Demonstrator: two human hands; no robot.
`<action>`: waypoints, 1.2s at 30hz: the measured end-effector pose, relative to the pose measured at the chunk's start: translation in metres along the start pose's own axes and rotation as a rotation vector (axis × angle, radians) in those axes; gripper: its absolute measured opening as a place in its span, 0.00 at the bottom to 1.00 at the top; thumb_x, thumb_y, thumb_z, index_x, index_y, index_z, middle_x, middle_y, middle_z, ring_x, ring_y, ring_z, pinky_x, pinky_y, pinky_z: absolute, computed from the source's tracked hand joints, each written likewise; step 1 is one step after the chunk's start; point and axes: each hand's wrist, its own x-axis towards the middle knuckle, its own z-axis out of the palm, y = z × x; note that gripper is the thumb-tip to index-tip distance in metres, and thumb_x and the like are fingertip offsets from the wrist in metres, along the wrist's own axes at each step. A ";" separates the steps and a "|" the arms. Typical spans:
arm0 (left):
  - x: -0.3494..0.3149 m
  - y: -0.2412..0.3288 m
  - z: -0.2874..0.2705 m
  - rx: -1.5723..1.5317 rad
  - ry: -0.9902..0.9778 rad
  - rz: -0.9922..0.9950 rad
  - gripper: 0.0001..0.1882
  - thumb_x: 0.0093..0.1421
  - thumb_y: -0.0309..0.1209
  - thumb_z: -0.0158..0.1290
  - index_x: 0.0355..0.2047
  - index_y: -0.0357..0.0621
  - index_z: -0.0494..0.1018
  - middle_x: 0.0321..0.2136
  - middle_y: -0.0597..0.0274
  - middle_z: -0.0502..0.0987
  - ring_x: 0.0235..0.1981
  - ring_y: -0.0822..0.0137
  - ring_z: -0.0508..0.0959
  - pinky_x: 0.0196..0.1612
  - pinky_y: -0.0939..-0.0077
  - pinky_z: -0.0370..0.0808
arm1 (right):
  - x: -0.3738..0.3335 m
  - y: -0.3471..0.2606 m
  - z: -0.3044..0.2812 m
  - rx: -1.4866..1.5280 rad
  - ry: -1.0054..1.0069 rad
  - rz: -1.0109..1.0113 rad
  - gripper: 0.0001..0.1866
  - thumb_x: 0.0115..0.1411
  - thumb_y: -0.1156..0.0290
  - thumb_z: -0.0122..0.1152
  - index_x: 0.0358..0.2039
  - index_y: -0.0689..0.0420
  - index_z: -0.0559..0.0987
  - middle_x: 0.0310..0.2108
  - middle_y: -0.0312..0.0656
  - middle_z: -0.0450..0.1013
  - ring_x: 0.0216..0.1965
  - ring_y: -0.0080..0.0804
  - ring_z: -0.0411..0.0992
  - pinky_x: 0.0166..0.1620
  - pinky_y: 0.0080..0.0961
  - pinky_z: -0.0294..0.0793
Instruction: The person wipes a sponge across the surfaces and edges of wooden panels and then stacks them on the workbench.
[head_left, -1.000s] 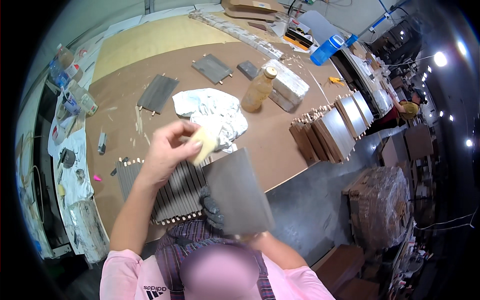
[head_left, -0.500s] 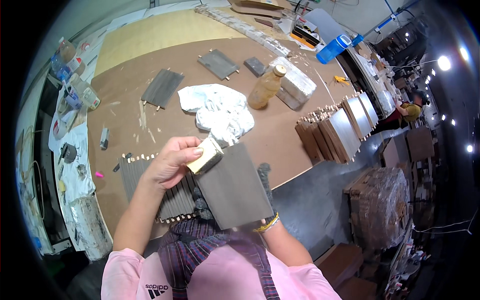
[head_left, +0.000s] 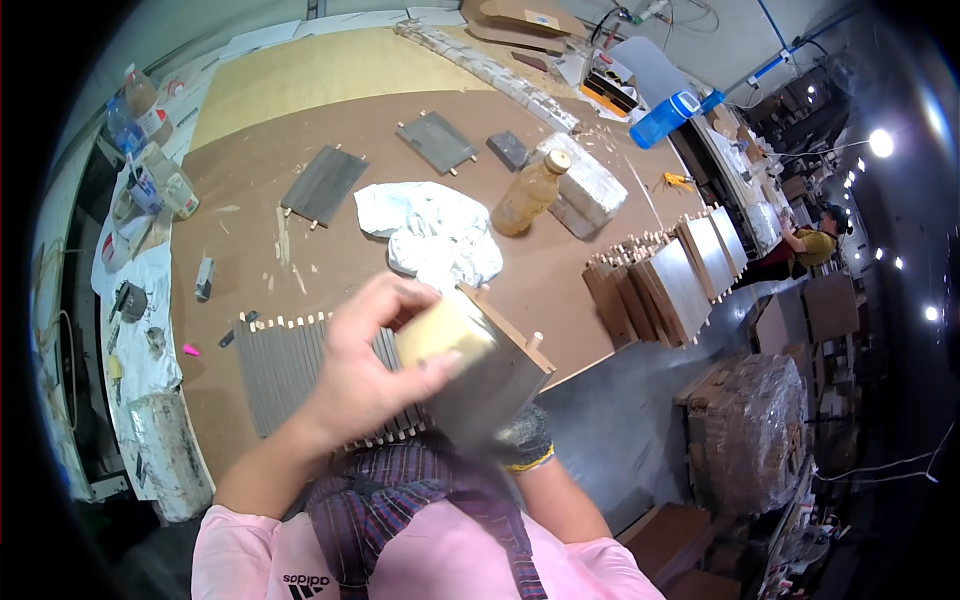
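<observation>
Currently the left hand pinches a pale yellow sponge block between thumb and fingers and presses it on the upper face of a grey wooden panel. The panel is held off the brown worktable, tilted, above a row of similar dowelled slats. The right hand, in a dark glove, closes on the panel's lower edge from beneath; most of it is hidden. Judgement: the panel looks stiff and fairly light, with a dowel peg projecting from one edge; best held by its edges, clear of the peg. The sponge looks soft and compressible, so a light pinch by its sides should suffice.
</observation>
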 end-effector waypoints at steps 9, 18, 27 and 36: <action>-0.004 0.019 0.034 0.262 0.059 0.338 0.21 0.43 0.32 0.68 0.36 0.38 0.75 0.29 0.52 0.76 0.28 0.55 0.78 0.32 0.65 0.76 | 0.002 0.000 0.007 0.363 0.000 -0.135 0.27 0.62 0.69 0.62 0.60 0.57 0.66 0.55 0.42 0.68 0.57 0.32 0.67 0.60 0.33 0.68; -0.007 0.019 0.033 0.273 0.038 0.330 0.19 0.42 0.31 0.68 0.35 0.37 0.75 0.29 0.54 0.76 0.28 0.55 0.78 0.32 0.67 0.76 | -0.018 0.069 0.000 0.334 0.035 -0.032 0.53 0.42 0.68 0.81 0.68 0.54 0.61 0.63 0.39 0.64 0.63 0.35 0.64 0.66 0.40 0.63; 0.001 0.002 0.023 0.333 0.069 0.197 0.17 0.47 0.27 0.64 0.36 0.33 0.73 0.33 0.57 0.75 0.32 0.68 0.78 0.37 0.75 0.76 | -0.045 0.079 -0.003 0.655 0.040 0.062 0.52 0.43 0.63 0.77 0.68 0.55 0.61 0.62 0.43 0.64 0.61 0.40 0.65 0.62 0.42 0.67; -0.005 -0.012 0.009 0.313 0.200 0.076 0.17 0.48 0.27 0.64 0.38 0.34 0.74 0.34 0.59 0.76 0.33 0.68 0.77 0.37 0.76 0.74 | -0.021 0.008 -0.016 1.293 0.155 -0.058 0.42 0.61 0.49 0.57 0.70 0.57 0.57 0.67 0.59 0.58 0.64 0.59 0.62 0.63 0.59 0.66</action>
